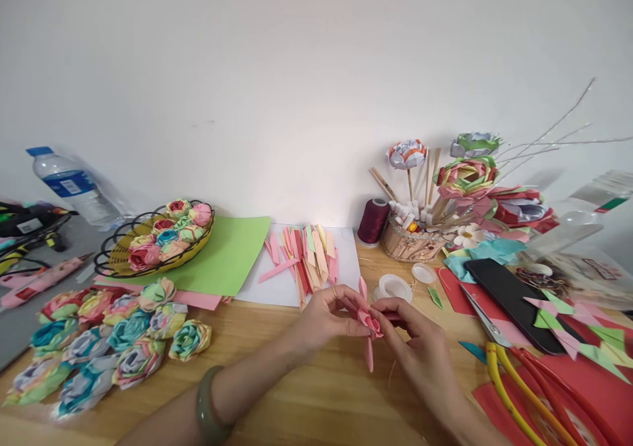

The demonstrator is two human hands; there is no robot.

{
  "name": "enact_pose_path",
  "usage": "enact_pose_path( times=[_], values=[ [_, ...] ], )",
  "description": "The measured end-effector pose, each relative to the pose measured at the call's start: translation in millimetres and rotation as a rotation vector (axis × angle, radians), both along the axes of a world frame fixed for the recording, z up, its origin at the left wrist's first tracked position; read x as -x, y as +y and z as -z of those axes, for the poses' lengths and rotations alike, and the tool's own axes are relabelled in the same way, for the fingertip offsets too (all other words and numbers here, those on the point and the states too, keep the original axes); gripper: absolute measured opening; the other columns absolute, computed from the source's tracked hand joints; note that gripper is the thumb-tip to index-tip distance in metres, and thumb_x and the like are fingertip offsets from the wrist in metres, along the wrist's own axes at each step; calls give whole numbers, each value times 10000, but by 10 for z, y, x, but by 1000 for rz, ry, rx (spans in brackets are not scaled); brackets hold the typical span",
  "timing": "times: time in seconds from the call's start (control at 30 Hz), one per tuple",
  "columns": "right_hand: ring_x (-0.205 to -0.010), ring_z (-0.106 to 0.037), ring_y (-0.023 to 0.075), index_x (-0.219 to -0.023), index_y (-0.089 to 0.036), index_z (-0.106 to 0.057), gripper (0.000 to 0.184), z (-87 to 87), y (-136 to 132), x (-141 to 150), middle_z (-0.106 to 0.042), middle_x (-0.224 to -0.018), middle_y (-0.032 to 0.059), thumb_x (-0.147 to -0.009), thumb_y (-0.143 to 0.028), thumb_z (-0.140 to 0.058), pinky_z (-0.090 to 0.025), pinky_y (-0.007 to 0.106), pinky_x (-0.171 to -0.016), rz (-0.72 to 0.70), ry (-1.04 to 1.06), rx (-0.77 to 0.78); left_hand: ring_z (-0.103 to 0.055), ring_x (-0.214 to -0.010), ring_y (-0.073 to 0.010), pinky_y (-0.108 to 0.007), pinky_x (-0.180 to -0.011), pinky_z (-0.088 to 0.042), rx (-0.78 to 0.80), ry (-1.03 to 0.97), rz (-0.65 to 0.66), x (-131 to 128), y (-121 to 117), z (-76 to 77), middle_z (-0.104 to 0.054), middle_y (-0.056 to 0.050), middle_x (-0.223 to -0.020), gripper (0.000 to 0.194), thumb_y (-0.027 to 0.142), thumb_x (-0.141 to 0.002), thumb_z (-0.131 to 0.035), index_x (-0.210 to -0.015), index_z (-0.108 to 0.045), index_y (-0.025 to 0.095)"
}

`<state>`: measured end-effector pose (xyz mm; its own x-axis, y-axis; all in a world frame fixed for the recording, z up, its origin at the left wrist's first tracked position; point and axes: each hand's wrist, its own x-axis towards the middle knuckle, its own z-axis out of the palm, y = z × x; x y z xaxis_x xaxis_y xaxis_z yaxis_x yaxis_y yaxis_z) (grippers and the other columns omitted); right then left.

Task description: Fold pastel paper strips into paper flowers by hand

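Forearms (257, 375) foremost, left hand (329, 319) and right hand (413, 337) pinch folded pink paper (370, 324).

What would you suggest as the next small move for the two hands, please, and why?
I would probably steady the pink paper piece with the left hand and fold its lower end inward with the right hand: both hands have fingers at the piece, its middle looks bunched, and that end juts out below, clear of the fingers.
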<state>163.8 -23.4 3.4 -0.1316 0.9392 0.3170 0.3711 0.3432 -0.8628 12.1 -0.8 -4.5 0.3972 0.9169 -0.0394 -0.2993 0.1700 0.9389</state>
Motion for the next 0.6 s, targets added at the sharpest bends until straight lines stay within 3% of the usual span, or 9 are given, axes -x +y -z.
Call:
enact_pose_path(
  times=[0.07,0.2,0.27,0.37,0.47,0.6],
  values=[
    [-632,-636,147,-798,-176,-594,159,5,-12,-1,-659,-719,39,-829,-300,-500,-526,229,-581,-9,-44,-60,-543,-704,-117,-255,-693,-438,46,-8,32,2,-10,-18,-580,-8,-706,265,253,-515,-781,-707,-642,133],
    [-636,-638,143,-849,-183,-574,116,17,-1,-15,-650,-731,35,-841,-267,-495,-531,222,-568,-6,-75,-139,-553,-769,-130,-271,-738,-449,-21,-45,81,32,-15,-30,-565,-23,-808,302,252,-522,-776,-779,-654,150],
    [-642,-636,140,-865,-188,-561,91,23,6,-18,-642,-741,33,-842,-252,-500,-531,221,-578,-2,-78,-170,-561,-768,-133,-274,-730,-453,-5,-115,93,42,-13,-21,-576,-34,-821,298,319,-596,-727,-826,-637,153],
    [-656,-629,138,-854,-190,-548,56,34,1,-13,-632,-746,34,-837,-227,-510,-526,223,-596,-5,-110,-219,-556,-707,-117,-244,-655,-456,50,-124,-58,26,-9,0,-582,-26,-756,254,374,-690,-638,-791,-583,149],
    [-631,-618,131,-813,-196,-539,36,41,-16,0,-624,-716,24,-832,-201,-509,-514,212,-561,-22,-138,-256,-541,-684,-110,-217,-608,-444,-9,31,-223,-15,-22,6,-570,-2,-729,280,281,-613,-715,-814,-564,157],
    [-653,-637,140,-927,-201,-547,106,45,-29,-1,-636,-790,39,-834,-192,-497,-531,227,-571,3,-136,-240,-558,-724,-126,-238,-683,-449,-183,189,-243,-57,-76,-14,-598,-24,-757,171,224,-624,-705,-749,-623,140]
  ],
)
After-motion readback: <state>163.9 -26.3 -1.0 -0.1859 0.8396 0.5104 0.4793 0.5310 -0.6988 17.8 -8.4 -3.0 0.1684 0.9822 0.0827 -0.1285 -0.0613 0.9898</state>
